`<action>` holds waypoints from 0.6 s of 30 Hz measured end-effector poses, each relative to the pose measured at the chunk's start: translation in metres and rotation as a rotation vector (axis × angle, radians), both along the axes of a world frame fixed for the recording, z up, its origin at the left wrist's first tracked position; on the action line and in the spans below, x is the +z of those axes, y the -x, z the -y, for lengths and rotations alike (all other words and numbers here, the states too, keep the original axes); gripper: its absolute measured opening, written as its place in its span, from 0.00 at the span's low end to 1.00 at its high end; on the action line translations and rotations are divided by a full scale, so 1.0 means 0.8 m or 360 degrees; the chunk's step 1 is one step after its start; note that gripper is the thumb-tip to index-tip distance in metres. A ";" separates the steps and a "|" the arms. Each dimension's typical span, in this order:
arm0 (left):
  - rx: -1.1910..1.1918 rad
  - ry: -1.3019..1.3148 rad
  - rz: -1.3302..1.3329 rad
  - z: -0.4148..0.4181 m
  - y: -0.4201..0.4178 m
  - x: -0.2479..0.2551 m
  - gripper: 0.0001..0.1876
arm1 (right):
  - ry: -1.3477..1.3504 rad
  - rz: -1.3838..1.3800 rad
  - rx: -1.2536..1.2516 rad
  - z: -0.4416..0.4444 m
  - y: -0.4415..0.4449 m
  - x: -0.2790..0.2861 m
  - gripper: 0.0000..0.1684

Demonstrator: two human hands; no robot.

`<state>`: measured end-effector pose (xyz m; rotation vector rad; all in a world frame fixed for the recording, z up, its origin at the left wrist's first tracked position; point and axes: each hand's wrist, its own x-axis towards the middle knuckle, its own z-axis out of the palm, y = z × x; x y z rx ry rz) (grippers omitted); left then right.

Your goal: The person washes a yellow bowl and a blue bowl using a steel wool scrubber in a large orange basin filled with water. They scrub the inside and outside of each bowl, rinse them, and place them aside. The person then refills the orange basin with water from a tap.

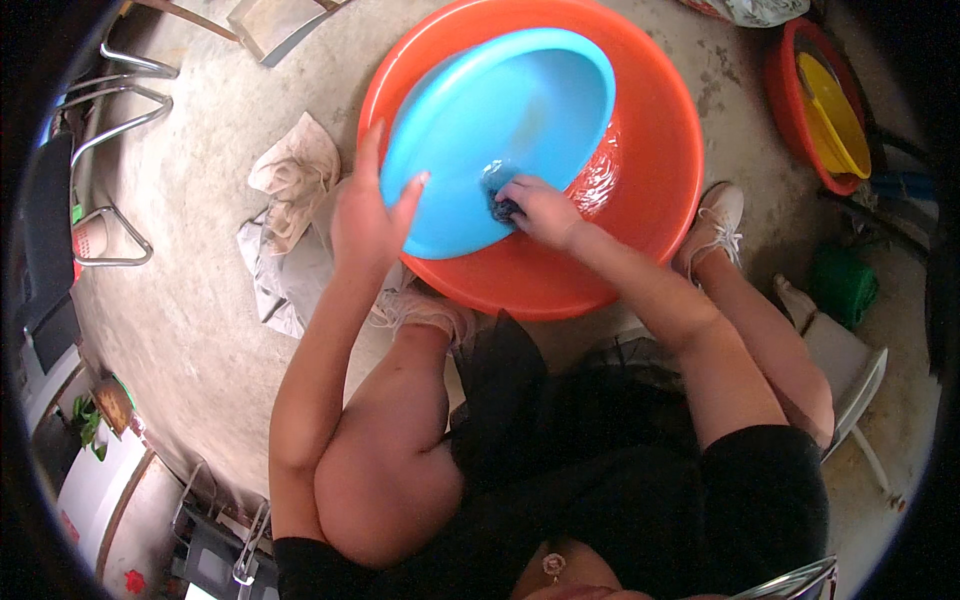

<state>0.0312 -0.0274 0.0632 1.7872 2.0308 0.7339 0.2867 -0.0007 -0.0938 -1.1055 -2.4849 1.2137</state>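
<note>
A blue plastic basin (457,135) is tilted inside a larger red plastic tub (652,202). My left hand (369,210) grips the blue basin at its left rim, with the thumb over the inner side and the other fingers partly hidden. In my right hand (536,206) is a dark scouring pad (499,184), pressed against the lower inner wall of the blue basin. Shiny water shows at the bottom of the red tub, to the right of the blue basin. A faint darker smear marks the basin's inner wall.
Crumpled cloths (292,187) lie on the concrete floor left of the tub. Metal-framed chairs (120,135) line the left side. At upper right, a red basin (787,105) holds a yellow one (832,120). A green roll (847,285) rests by my right leg.
</note>
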 end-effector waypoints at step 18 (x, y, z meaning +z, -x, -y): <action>-0.0036 -0.0240 -0.0041 -0.054 -0.016 0.036 0.26 | -0.0118 0.0769 -0.0559 -0.055 -0.092 -0.037 0.11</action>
